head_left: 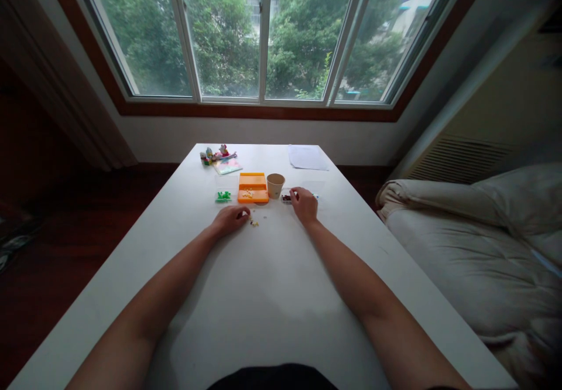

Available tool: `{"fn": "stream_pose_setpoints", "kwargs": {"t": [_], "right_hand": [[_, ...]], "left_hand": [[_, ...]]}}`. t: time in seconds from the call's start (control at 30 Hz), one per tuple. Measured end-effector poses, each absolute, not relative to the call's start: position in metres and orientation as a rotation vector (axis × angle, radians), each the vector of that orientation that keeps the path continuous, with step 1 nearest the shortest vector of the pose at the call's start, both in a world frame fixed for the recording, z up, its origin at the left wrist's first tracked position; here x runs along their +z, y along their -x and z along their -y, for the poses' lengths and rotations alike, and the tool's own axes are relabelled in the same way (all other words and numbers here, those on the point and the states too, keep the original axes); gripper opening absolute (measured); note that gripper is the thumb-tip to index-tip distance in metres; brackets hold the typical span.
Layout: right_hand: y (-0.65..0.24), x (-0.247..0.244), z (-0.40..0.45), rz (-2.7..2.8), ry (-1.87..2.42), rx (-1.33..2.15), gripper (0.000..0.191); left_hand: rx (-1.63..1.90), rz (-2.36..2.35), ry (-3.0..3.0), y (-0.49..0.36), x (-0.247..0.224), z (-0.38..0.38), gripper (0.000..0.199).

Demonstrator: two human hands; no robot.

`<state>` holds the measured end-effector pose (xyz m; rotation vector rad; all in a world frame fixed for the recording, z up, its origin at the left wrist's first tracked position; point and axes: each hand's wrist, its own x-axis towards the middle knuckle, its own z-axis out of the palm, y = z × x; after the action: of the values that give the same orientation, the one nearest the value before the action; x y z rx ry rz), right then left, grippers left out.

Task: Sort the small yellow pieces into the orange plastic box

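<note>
My left hand (232,219) rests on the white table (263,296), its fingers curled together beside a few small yellow and dark pieces (254,223); what it pinches is too small to make out. Over a clear box of dark red pieces (286,198) is my right hand (304,204), fingertips pressed together at the box; anything between them is hidden. Between the hands stands an orange case (253,186), open, with small pale pieces in its front part. A brown paper cup (276,185) touches or nearly touches its right side. Green pieces (223,196) lie in a clear box to its left.
Small colourful figurines (209,156) stand at the back left near a shiny card (228,166). White paper sheets (307,157) lie at the back right. Beyond the table's right edge is a pale sofa (461,249); a window is ahead.
</note>
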<state>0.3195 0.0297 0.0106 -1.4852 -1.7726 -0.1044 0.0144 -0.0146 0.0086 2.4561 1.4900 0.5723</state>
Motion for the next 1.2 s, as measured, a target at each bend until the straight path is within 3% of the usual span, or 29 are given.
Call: {"fn": "stream_pose_setpoints", "kwargs": {"t": [0.13, 0.4, 0.77, 1.2], "right_hand": [[-0.330, 0.011, -0.034, 1.678, 1.594, -0.106, 0.026], [-0.308, 0.014, -0.022, 1.746, 1.396, -0.048, 0.028], [-0.247, 0.011, 0.018, 2.460, 0.936, 0.092, 0.010], [-0.232, 0.000, 0.030, 2.444, 1.107, 0.008, 0.009]], "left_hand": [[0.587, -1.476, -2.461, -0.014, 0.010, 0.015, 0.028], [0.584, -1.496, -2.446, -0.015, 0.012, 0.017, 0.028], [0.700, -1.686, -2.364, -0.012, 0.007, 0.013, 0.025], [0.712, -1.718, -2.339, -0.013, 0.008, 0.014, 0.024]]}}
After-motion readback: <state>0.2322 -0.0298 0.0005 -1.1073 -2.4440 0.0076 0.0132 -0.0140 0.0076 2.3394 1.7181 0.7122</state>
